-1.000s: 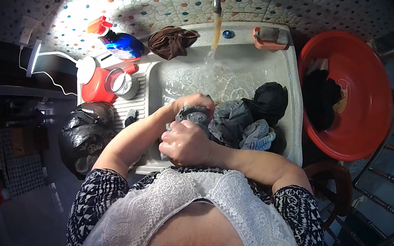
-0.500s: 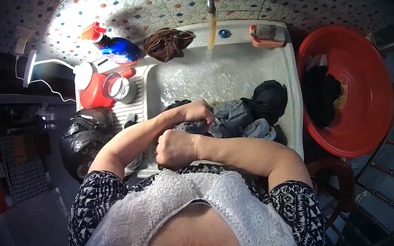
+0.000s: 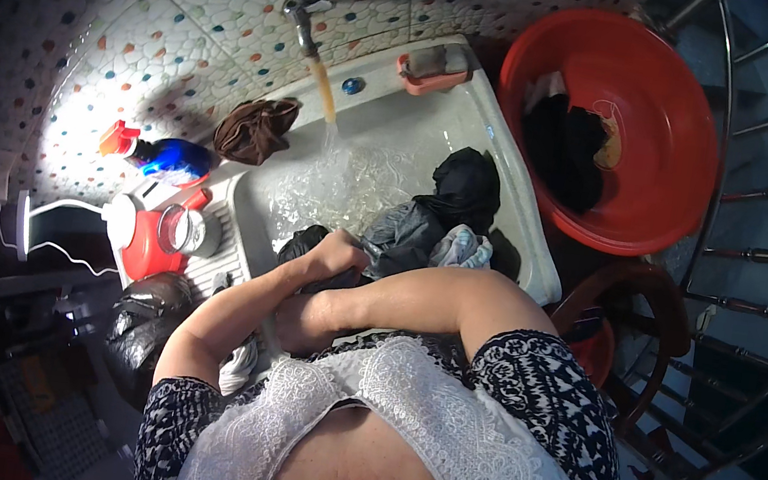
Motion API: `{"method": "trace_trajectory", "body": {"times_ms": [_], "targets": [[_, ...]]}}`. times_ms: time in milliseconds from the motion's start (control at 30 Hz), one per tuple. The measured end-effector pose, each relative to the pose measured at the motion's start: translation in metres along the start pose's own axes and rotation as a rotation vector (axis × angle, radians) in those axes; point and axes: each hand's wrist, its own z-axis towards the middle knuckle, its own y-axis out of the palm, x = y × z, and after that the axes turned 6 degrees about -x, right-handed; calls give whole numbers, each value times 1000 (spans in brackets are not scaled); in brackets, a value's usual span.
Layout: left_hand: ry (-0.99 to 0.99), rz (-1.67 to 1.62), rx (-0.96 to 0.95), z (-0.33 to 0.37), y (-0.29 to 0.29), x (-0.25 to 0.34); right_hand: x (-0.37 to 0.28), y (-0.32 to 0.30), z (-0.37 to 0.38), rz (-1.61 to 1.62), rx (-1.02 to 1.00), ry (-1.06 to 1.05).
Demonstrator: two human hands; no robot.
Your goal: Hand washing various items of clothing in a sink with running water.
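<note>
Dark crumpled fabric cloth (image 3: 333, 283) at the near side of a pale, rectangular sink (image 3: 518, 192).
Right hand (image 3: 302, 323) nearest, its fingers hidden behind the left forearm: cannot tell their state. Left hand (image 3: 340, 255) just beyond, fingers curled, apparently gripping the cloth, perhaps held low to contain splashes. Crumpled grey fabric (image 3: 398, 242) and bunched black fabric (image 3: 465, 188) lie to the right, probably heaped there for elbow room. Tight at the near rim; open, churning water (image 3: 348, 179) beyond, under the running silver metal faucet (image 3: 304, 27).
</note>
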Motion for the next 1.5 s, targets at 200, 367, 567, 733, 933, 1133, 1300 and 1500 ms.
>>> {"method": "trace_trajectory", "body": {"times_ms": [200,367,567,733,933,1133,1300,1500], "targets": [[-61,16,86,5,15,-1,1,-3,-3,-272,-207,-86],[94,45,22,9,-8,-54,5,23,-9,-438,-134,-34],[498,-483,212,-81,-33,-33,-5,-48,-127,-198,919,217],[423,-934,178,-74,-36,-84,-77,-117,-234,273,1175,92],[57,-1189,205,-76,-20,-135,-108,-143,-309,-308,1423,418],[0,-1189,230,-68,-12,-139,-76,-155,-371,-572,1483,645],[-15,-1211,239,-69,-8,-153,-19,-166,-421,-797,1254,903],[-60,-1198,293,-76,-2,-160,16,-173,-461,-1063,758,1525]]}}
